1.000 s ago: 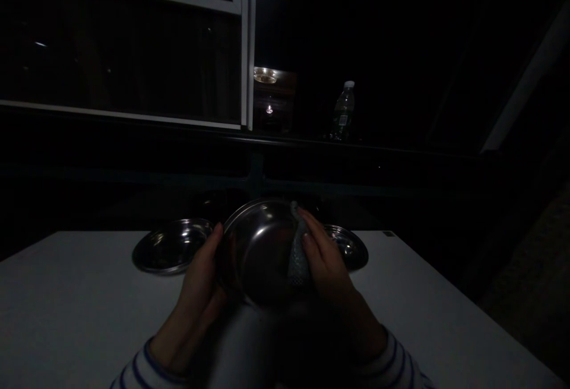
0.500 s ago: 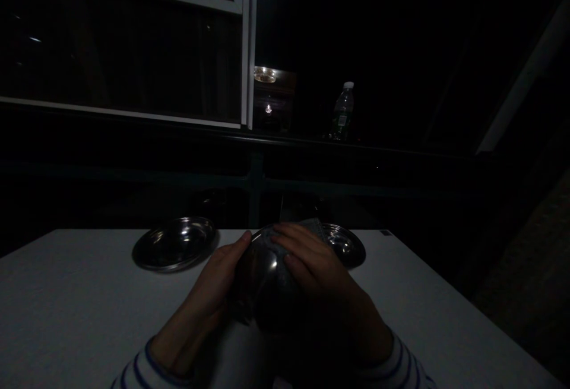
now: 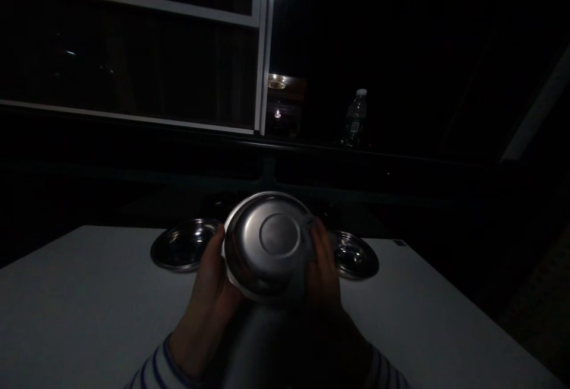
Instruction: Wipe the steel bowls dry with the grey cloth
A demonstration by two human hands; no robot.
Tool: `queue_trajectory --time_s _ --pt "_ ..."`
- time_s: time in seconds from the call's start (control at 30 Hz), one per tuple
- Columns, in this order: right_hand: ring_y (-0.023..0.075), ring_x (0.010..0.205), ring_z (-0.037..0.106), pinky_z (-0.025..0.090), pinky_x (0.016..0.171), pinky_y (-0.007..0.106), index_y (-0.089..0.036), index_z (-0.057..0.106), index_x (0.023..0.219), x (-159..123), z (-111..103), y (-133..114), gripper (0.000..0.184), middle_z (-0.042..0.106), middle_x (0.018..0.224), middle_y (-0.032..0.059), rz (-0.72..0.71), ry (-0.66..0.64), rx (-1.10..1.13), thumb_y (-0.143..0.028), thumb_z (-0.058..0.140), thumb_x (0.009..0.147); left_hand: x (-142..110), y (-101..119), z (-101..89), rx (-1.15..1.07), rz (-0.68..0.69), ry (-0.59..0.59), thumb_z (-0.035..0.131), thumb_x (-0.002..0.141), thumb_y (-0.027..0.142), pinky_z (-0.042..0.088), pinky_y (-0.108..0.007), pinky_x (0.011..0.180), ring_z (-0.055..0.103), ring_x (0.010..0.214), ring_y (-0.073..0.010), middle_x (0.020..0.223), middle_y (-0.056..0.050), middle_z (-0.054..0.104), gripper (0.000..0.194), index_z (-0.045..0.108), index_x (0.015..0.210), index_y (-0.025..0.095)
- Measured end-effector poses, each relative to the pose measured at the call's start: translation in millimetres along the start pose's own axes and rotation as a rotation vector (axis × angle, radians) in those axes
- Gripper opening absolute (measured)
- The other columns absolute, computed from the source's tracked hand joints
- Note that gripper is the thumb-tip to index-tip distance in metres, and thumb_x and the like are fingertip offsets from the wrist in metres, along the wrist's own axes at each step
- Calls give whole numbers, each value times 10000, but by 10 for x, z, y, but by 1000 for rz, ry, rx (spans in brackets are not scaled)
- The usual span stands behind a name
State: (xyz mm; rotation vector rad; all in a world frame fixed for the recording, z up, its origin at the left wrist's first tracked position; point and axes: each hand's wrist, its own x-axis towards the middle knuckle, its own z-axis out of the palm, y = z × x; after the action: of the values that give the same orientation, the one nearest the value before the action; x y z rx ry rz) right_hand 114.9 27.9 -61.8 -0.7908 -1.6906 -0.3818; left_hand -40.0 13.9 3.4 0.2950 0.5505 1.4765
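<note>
A round, shiny silver metal bowl (image 3: pixel 268 243) is held up above the white, flat-topped table (image 3: pixel 111 306), tilted so that its underside, with a ring-shaped base, faces the camera. The left hand (image 3: pixel 210 288) is clamped on the bowl's left edge, thumb against the rim and the other fingers mostly hidden behind it. At the bowl's right side, the right hand (image 3: pixel 323 264) presses a dull grey cloth (image 3: pixel 303 252) against the metal — its visible fingers lie close together over the cloth, though blur and darkness hide their tips. Two shallow, shiny metal dishes rest on the table's far part: the left dish (image 3: pixel 180 251) just beyond the left hand, the right dish (image 3: pixel 355 256) beyond the right. Farther back stands a clear plastic bottle (image 3: pixel 356 119) with a white cap.
</note>
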Motion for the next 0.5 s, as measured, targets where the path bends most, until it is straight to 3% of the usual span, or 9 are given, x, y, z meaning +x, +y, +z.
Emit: queue_trajectory --time_s 0.17,0.33,0.5 --pt "341 1324 200 349 979 546 -75 162 1407 -96 84 -69 576 152 1461 172 -234 4 -200 -270 316 887 9 -5 0 -28 -70 -21 488 821 300 501 -377 817 663 829 -241 816 -87 712 292 611 1022 126" --pt "300 1297 272 263 1030 525 -93 462 1162 -82 79 -98 355 436 1260 183 -398 3 -312 -252 385 855 -4 -43 -8 -115 -135 -74 435 855 316 507 -304 786 660 795 -186 805 -64 709 264 615 958 153" --pt "242 1221 396 290 1032 450 -143 552 1052 -62 128 -131 253 581 1094 116 -488 20 -334 -220 428 846 -31 -83 -5 -90 -74 -26 441 861 288 508 -220 679 638 645 -123 702 -24 683 219 616 843 159"
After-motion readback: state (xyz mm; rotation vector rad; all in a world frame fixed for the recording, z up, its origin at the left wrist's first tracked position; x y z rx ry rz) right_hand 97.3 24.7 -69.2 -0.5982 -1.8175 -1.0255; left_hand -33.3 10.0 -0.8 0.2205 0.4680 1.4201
